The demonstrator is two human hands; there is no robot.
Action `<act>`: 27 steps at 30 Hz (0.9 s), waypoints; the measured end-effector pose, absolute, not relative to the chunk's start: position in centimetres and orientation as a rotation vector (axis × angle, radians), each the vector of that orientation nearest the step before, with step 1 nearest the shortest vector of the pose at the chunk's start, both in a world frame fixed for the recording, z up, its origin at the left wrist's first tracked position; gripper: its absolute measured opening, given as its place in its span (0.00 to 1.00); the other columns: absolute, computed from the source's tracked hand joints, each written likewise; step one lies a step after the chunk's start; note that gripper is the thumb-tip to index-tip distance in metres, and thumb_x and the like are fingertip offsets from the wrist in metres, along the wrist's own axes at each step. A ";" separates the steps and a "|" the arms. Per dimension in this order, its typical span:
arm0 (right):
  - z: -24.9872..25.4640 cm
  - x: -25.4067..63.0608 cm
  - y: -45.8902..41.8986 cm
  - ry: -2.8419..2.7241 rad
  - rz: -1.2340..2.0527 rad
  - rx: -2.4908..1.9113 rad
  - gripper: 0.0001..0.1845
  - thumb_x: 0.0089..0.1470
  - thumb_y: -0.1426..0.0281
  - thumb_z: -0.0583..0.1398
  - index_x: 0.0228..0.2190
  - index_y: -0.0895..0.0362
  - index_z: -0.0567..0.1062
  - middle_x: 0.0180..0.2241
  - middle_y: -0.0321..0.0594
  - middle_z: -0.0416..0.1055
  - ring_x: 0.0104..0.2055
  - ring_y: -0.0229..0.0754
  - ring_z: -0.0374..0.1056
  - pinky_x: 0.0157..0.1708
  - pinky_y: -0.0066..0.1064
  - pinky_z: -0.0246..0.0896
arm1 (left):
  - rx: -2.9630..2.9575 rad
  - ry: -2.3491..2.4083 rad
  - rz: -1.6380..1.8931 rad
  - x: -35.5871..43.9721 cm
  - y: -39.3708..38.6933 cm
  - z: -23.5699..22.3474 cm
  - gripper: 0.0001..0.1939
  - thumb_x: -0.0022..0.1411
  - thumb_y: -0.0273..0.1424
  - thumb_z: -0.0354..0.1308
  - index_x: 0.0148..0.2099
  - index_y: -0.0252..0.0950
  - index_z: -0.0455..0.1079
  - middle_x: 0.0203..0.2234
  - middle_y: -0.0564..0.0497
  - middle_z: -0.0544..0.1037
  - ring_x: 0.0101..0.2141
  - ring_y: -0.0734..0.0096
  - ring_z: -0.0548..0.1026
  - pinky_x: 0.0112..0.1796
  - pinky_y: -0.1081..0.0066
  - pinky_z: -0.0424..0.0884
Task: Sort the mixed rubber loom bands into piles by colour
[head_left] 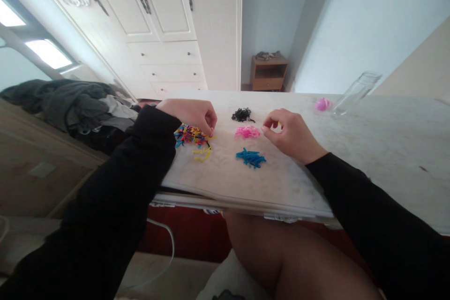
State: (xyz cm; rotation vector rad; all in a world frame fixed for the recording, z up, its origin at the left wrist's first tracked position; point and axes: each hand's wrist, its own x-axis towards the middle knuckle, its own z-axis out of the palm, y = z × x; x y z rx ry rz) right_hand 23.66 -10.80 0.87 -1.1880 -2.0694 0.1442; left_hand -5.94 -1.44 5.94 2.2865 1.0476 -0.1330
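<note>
My left hand (197, 115) is over a mixed heap of small coloured rubber bands (191, 136), its fingers pinched on a pink band (211, 131). A few yellow bands (201, 153) lie loose below that heap. Beside a pile of pink bands (247, 132), my right hand (288, 132) is closed in a pinch; whatever its fingertips hold is too small to make out. A bit of yellow (279, 124) shows behind its fingers. A pile of black bands (242, 114) lies farther back, and blue bands (251, 158) lie nearer me.
At the right of the pale tabletop (379, 159) stand a clear glass bottle (356, 93) and a pink round object (322, 104). Dark clothes (70, 108) are heaped on the left. The table's front edge (246, 201) runs above my legs. White cupboards (168, 4) stand beyond.
</note>
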 end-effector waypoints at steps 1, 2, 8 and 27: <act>0.9 23.6 -10.8 -2.069 0.145 -1.190 0.08 0.51 0.75 0.63 0.24 0.53 0.71 0.27 0.38 0.72 0.32 0.43 0.65 0.36 0.36 0.57 | 2.297 1.049 -0.133 -6.0 -1.4 5.9 0.03 0.47 0.33 0.69 0.24 0.42 0.82 0.20 0.50 0.81 0.22 0.66 0.75 0.27 0.69 0.66; 0.9 23.6 -10.8 -2.068 0.144 -1.192 0.08 0.51 0.75 0.63 0.24 0.53 0.71 0.27 0.38 0.72 0.32 0.43 0.65 0.36 0.36 0.57 | 2.305 1.049 -0.135 -6.0 -1.4 5.9 0.03 0.47 0.33 0.69 0.23 0.42 0.81 0.19 0.50 0.80 0.22 0.66 0.74 0.27 0.68 0.67; 0.8 23.5 -10.9 -2.066 0.148 -1.186 0.08 0.51 0.76 0.63 0.24 0.54 0.71 0.27 0.37 0.72 0.31 0.43 0.65 0.35 0.36 0.57 | 2.296 1.014 -0.078 -5.9 -1.4 5.9 0.07 0.44 0.35 0.73 0.21 0.42 0.78 0.16 0.52 0.77 0.19 0.69 0.72 0.25 0.68 0.66; 1.3 23.0 -11.5 -2.157 0.200 -0.906 0.04 0.56 0.75 0.63 0.30 0.54 0.75 0.31 0.38 0.74 0.36 0.44 0.69 0.39 0.37 0.64 | 2.152 0.770 0.243 -3.3 -3.2 5.8 0.09 0.48 0.32 0.77 0.28 0.37 0.80 0.22 0.49 0.83 0.24 0.68 0.81 0.28 0.70 0.75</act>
